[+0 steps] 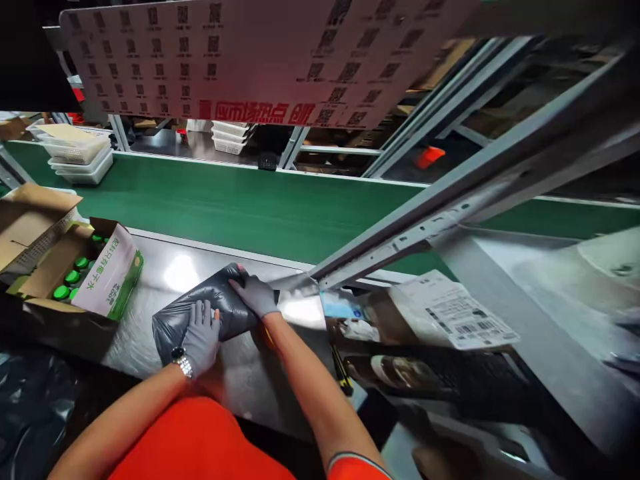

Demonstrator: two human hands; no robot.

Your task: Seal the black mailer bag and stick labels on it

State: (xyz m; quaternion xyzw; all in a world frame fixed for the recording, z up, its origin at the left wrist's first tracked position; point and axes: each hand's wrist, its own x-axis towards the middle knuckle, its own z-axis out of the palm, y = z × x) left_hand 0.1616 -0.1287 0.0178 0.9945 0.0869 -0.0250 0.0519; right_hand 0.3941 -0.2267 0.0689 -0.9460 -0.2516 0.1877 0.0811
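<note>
I am pressing my left hand (200,337), fingers flat and spread, on the grey bag (173,327) lying on the steel table (165,277); my right hand (256,295) is covering its far edge, grip unclear. The bag is hiding its contents. A slanting rail (450,213) is crossing above blurred labels (450,310), the green belt (225,207) running beyond.

Packing line: green conveyor belt (240,207), shipping labels (455,313).
</note>
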